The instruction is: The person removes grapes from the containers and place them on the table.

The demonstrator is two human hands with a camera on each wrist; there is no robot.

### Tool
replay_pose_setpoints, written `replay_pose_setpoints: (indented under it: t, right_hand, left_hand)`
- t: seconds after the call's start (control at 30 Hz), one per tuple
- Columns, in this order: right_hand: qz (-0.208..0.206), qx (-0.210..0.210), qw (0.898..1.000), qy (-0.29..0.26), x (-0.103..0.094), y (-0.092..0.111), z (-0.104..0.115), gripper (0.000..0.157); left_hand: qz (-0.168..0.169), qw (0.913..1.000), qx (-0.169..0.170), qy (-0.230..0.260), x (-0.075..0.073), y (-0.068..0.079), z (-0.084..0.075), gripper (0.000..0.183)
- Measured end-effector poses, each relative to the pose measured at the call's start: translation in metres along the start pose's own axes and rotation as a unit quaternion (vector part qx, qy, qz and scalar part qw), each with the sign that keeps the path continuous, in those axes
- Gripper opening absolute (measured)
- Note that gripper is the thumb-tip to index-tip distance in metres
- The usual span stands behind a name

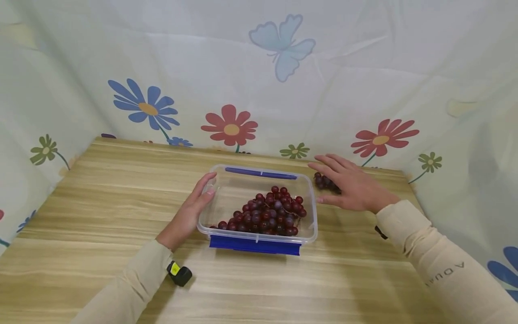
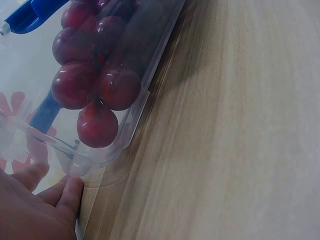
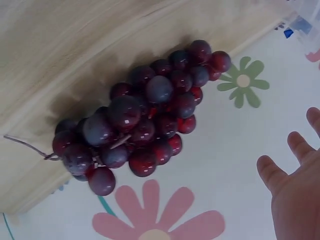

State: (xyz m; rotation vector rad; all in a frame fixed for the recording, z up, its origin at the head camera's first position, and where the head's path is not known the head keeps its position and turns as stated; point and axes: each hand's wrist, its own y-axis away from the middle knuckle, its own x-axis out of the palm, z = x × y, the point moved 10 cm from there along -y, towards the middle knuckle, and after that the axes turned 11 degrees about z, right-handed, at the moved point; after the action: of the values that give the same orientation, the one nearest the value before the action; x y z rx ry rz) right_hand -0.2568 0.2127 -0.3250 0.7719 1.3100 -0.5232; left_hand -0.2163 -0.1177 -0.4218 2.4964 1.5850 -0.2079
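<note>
A clear plastic container (image 1: pixel 256 240) stands on the wooden table with red grapes (image 1: pixel 267 213) heaped inside, mostly toward its near right side. My left hand (image 1: pixel 187 219) rests at the container's left side, thumb and forefinger touching the rim. In the left wrist view, fingers (image 2: pixel 70 197) lie against the outside of a corner. To the container's right, my right hand (image 1: pixel 350 184) hovers with spread fingers, holding nothing. Partly hidden beneath it in the head view, a second bunch of grapes (image 1: pixel 322 181) lies on the table; the right wrist view shows that bunch (image 3: pixel 142 115) whole, with its stem.
Blue locking flaps (image 1: pixel 255 245) hang on the container's near side and far side. Behind the table (image 1: pixel 101 189) hangs a white cloth (image 1: pixel 194 58) printed with flowers and a butterfly; it also runs along both sides. No lid shows.
</note>
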Motion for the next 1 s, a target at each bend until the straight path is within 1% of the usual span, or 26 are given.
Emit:
replay_pose_setpoints:
  t: [0.1, 0.27, 0.47, 0.7, 0.87, 1.0]
  right_hand:
    - [0.004, -0.006, 1.000, 0.003, -0.003, -0.001, 0.007, 0.088]
    - [0.022, -0.015, 1.000, 0.011, -0.005, -0.006, 0.021, 0.088]
    - [0.028, -0.049, 0.998, 0.039, -0.005, -0.010, 0.044, 0.090]
    - [0.030, -0.084, 0.994, 0.070, -0.006, -0.015, 0.071, 0.088]
    - [0.034, -0.105, 0.991, 0.074, -0.007, -0.018, 0.087, 0.086]
    - [0.051, -0.122, 0.989, 0.071, -0.005, -0.024, 0.100, 0.087]
  left_hand:
    - [0.000, 1.0000, 0.000, -0.001, 0.000, 0.000, -0.001, 0.054]
    - [0.002, 1.0000, 0.000, 0.003, 0.001, 0.000, -0.001, 0.055]
    - [0.002, 1.0000, 0.000, 0.002, -0.001, 0.000, 0.002, 0.054]
    - [0.002, 1.0000, -0.003, 0.003, -0.001, -0.001, 0.006, 0.053]
    - [0.002, 1.0000, -0.001, 0.003, -0.001, -0.001, 0.005, 0.051]
    - [0.002, 1.0000, 0.001, 0.004, 0.000, 0.000, 0.004, 0.052]
